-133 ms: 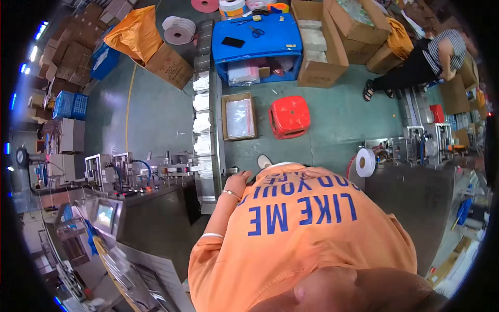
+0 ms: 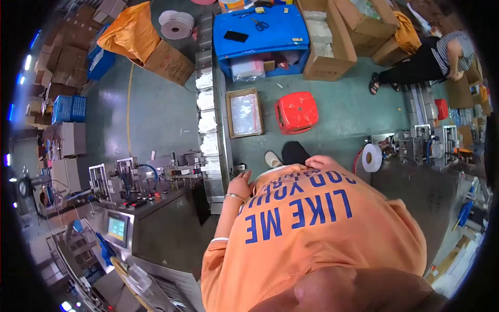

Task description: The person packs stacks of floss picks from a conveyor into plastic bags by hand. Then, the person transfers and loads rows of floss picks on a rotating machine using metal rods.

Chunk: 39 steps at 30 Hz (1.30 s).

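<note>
My left hand (image 2: 240,184) hangs beside my orange shirt (image 2: 296,223), near the lower end of a long metal conveyor (image 2: 215,187). Its fingers look loosely stretched, with nothing visible in them. White folded packs (image 2: 208,122) lie in a row along that conveyor. In front of my waist is my right hand (image 2: 321,162), close to the shirt front. Its fingers are too small and partly hidden to make out. Below the hands show a light shoe (image 2: 272,159) and a dark trouser leg (image 2: 295,153).
Ahead stand a red stool (image 2: 297,112), a carton of clear bags (image 2: 244,114) and a blue bin (image 2: 260,41) with scissors (image 2: 261,24) and a phone (image 2: 236,36) on top. Machines flank both sides, with a touchscreen (image 2: 117,228) at left. A person (image 2: 436,57) stands at right.
The view has shifted slightly, so the surroundings sit a little further right. My right hand has come forward from the shirt front, and a dark trouser leg now shows.
</note>
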### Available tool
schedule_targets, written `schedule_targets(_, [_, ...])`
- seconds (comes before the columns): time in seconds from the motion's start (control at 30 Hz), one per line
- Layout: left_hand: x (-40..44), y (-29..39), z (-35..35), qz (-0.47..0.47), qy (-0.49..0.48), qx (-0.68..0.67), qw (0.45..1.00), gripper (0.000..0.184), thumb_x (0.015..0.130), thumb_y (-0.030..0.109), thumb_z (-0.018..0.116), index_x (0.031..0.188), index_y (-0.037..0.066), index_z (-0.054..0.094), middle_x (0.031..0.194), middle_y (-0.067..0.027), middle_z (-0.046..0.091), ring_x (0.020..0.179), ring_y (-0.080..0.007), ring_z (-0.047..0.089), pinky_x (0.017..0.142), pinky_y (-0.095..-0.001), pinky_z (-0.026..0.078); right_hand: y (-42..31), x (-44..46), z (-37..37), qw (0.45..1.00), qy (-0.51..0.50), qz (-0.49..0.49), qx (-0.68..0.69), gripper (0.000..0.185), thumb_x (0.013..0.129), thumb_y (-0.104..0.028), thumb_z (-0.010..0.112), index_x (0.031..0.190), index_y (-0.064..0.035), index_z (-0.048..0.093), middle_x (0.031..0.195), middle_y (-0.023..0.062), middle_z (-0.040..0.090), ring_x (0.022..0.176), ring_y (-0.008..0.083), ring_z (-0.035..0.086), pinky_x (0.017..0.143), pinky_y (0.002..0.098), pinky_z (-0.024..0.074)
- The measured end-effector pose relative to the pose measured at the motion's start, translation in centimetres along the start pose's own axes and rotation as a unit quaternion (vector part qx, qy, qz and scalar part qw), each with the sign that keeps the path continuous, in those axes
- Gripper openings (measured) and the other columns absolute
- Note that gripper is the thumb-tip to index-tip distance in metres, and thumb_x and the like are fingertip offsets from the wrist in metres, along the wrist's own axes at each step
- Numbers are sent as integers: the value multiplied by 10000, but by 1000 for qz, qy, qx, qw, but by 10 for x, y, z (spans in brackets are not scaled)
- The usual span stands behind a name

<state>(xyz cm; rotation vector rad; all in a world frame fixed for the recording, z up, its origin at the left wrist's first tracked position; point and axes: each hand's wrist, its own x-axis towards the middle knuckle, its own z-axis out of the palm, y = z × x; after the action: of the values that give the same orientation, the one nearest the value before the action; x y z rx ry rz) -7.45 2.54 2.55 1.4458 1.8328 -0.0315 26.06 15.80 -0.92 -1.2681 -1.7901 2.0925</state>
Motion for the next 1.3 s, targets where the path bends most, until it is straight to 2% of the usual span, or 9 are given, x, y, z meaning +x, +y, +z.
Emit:
schedule_targets(0.33, [38,-70,29,-186,104,-288,934,408,774,232,615,1130,46,543,1088,-205,563,1008,-368,526,854,-409,436,-75,245,-52,952,-18,-122,-279,193,795,-135,573,946,-20,601,900,103,626,828,218,603,718,314,473])
schedule_targets(0.57, [341,-133,42,-168,195,-334,907,315,740,190,635,1020,56,580,997,-162,586,925,-352,549,805,-404,455,-45,514,-82,935,-128,-97,-316,149,773,-105,574,899,-30,593,841,94,591,793,201,588,720,332,467])
schedule_targets(0.7, [499,-167,124,-269,129,-387,873,301,742,177,623,1016,60,581,940,-160,586,897,-348,548,800,-405,456,94,721,-39,776,-285,-219,-518,112,778,-145,521,800,-48,573,827,94,562,812,258,559,727,409,452])
schedule_targets(0.77, [561,-180,188,-282,78,-358,887,343,742,184,620,1059,65,564,974,-164,579,923,-351,537,812,-404,451,173,796,-13,566,-368,-298,-675,94,767,-141,501,756,-66,558,831,80,544,839,260,543,736,405,445])
schedule_targets(0.87, [606,-193,248,-288,85,-335,893,466,738,204,619,1171,84,496,1089,-174,537,1005,-355,504,849,-410,434,242,859,6,608,-313,-412,-602,99,732,-164,497,738,-89,561,847,72,547,848,253,548,739,393,450])
schedule_targets(0.97, [639,-216,285,-309,191,-311,878,625,725,228,625,1290,111,385,1245,-168,444,1115,-350,444,903,-431,401,282,899,29,483,-319,-449,-681,132,705,-190,513,716,-99,609,855,55,537,937,230,513,830,394,410])
schedule_targets(1.03, [636,-221,304,-321,231,-267,879,703,718,239,629,1340,125,323,1318,-157,387,1170,-343,407,932,-444,381,282,906,36,531,-397,-476,-578,158,720,-213,506,708,-115,629,847,33,534,951,221,506,846,380,401])
schedule_targets(1.17, [633,-230,319,-336,178,-282,881,597,710,234,642,1250,86,438,1351,-212,325,1192,-390,367,948,-448,374,271,904,57,313,-472,-461,-683,113,659,-231,604,661,-122,633,719,53,608,752,257,591,655,384,467])
schedule_targets(1.3, [606,-226,274,-366,300,-312,824,537,711,235,638,1155,-26,488,1210,-246,460,1097,-375,457,937,-401,385,211,872,80,299,-585,-445,-609,141,696,-248,599,695,-123,665,676,71,618,707,267,603,643,398,467])
